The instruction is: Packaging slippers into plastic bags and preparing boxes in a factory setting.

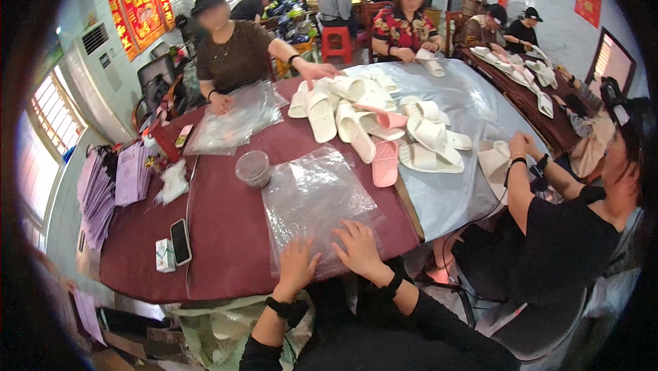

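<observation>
A stack of clear, crinkled plastic bags (312, 199) lies flat on the dark red cloth-covered table (226, 227), at the table's near edge just in front of the person wearing the camera; the bags are glossy, wrinkled and see-through, so the red cloth shows through them. The left hand (298, 265) rests palm down on the near left corner of the stack, fingers spread and flat, gripping nothing, with a black wristband on the wrist and the forearm coming up from the lower edge. The right hand (356, 247) lies just beside it on the stack's near edge, also open with the fingers fanned and pressed onto the plastic, a black band at its wrist. Just beyond the stack's far left corner stands a small round grey cup (253, 167). Further along the table from the stack, toward the far right, lies a heap of white and pink foam slippers (373, 124), some of them on a sheet of clear plastic. Left of the stack, near the table's near left edge, lie a black smartphone (180, 241) and a small white box (164, 256). Across the table from the stack, a person in a brown top leans over a second pile of clear bags (236, 117).
</observation>
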{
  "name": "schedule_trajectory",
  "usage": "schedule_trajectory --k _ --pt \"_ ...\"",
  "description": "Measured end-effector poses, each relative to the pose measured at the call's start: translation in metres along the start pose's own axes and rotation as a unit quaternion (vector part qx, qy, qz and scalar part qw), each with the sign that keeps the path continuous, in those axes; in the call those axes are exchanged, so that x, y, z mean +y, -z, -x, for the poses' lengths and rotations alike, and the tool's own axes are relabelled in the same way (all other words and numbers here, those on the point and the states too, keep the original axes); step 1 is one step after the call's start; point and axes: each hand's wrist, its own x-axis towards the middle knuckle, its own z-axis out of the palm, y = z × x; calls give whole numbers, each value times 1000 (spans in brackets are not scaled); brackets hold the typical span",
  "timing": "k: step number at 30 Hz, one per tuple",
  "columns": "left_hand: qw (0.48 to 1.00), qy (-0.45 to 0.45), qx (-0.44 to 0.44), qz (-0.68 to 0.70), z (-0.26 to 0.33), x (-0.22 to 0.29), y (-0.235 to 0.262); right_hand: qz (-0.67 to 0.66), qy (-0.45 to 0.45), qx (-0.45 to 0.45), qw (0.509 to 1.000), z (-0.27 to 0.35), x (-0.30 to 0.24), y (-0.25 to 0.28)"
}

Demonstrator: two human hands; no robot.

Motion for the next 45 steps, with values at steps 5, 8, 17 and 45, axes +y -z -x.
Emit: schedule_trajectory --k 5,8,17,45 --pt "996 -32 -12 -88 -5 22 -16 120 -92 -132 980 26 30 0" --pt "993 -20 -11 -118 -2 32 -16 82 -87 -188 975 43 43 -2" --pt "995 -20 29 -96 4 28 -30 12 -190 -7 982 -34 117 67" --pt "993 -46 60 -90 4 24 -31 -562 -202 159 786 -145 215 134"
